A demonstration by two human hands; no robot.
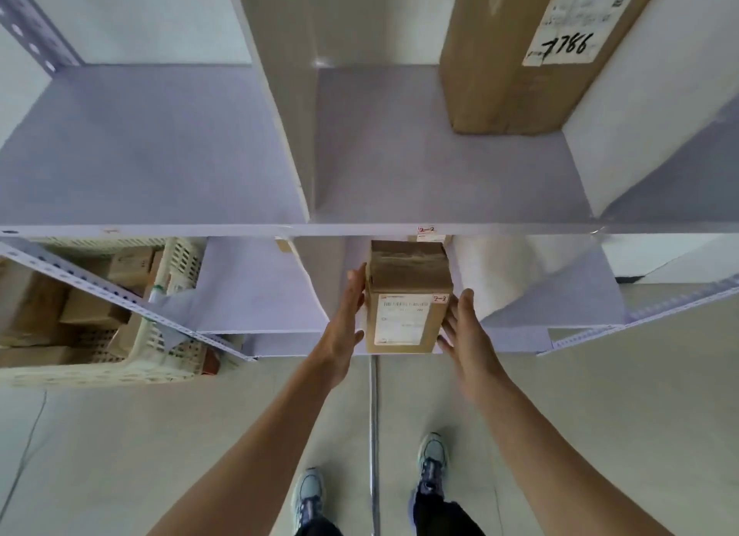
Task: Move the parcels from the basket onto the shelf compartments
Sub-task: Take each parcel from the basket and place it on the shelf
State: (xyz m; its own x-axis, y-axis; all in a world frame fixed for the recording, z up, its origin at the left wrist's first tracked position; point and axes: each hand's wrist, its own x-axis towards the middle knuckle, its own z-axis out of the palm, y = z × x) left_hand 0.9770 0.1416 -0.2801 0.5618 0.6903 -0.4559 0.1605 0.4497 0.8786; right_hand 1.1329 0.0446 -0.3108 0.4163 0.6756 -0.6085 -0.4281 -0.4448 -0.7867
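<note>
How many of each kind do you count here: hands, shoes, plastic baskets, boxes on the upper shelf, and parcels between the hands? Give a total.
Hands: 2, the left hand and the right hand
Shoes: 2, the left shoe and the right shoe
Plastic baskets: 1, the basket
Boxes on the upper shelf: 1, the tall box
Parcels between the hands: 1, the small parcel
Total: 7

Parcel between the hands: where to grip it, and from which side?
Probably the two flat sides of the parcel, from the front, one palm each: left hand and right hand lie there. It is upright and narrow; the shelf edge overhangs its top.
</note>
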